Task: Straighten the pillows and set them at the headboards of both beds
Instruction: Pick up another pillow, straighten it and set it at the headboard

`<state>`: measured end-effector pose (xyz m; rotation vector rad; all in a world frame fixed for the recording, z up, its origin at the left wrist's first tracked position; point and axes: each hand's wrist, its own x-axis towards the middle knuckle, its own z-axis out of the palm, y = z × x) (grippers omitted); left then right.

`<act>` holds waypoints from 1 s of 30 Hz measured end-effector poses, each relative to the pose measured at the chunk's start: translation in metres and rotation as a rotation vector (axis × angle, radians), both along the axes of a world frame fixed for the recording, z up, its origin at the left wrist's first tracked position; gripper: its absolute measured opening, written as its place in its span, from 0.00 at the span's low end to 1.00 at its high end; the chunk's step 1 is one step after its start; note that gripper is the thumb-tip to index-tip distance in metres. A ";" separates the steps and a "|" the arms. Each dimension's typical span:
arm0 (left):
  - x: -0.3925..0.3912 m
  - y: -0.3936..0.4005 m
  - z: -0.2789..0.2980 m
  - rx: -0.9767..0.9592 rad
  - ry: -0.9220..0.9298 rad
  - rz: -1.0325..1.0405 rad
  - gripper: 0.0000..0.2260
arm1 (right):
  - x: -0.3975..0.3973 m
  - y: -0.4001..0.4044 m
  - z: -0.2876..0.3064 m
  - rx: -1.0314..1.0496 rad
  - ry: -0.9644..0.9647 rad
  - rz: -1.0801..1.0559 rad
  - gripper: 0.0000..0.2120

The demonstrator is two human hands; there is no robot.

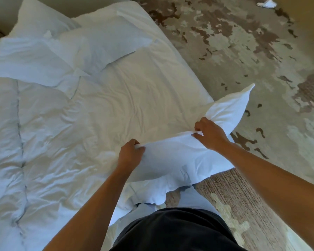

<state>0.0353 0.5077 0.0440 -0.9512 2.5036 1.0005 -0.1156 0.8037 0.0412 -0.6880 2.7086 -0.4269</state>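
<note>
Head view looks down over my two bare arms at a white pillow, and I have it by its upper edge. My left hand is closed on the fabric at the edge's left end, fingers curled over a bunched fold. My right hand pinches the same edge further along, thumb and fingers shut on a twist of cloth. Between the two hands the edge runs taut; beyond my right hand one corner of the pillow sticks up and out over the patterned carpet. Below my hands the pillow hangs in front of my dark shirt, at the side of the bed. Well beyond my left hand, three more pillows lie overlapped and askew on the rumpled duvet. Far past my right hand a white slipper lies on the carpet.
</note>
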 end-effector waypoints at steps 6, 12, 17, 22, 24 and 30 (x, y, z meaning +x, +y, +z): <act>0.001 0.019 0.018 -0.078 0.051 0.094 0.07 | -0.030 0.009 0.005 -0.092 0.063 0.024 0.07; 0.006 0.038 0.037 -0.105 0.031 0.138 0.11 | -0.069 0.003 0.009 -0.143 0.143 0.134 0.07; 0.004 0.039 0.043 -0.202 0.069 0.159 0.08 | -0.088 0.003 0.001 -0.085 0.011 0.213 0.11; -0.001 0.034 0.041 -0.210 0.057 0.171 0.12 | -0.101 0.003 0.013 -0.169 -0.095 0.223 0.08; 0.000 0.032 0.040 -0.203 0.077 0.164 0.13 | -0.101 0.001 0.018 -0.198 -0.122 0.210 0.09; 0.012 0.012 0.046 -0.102 0.136 0.168 0.14 | -0.083 -0.014 0.030 -0.264 -0.131 0.165 0.12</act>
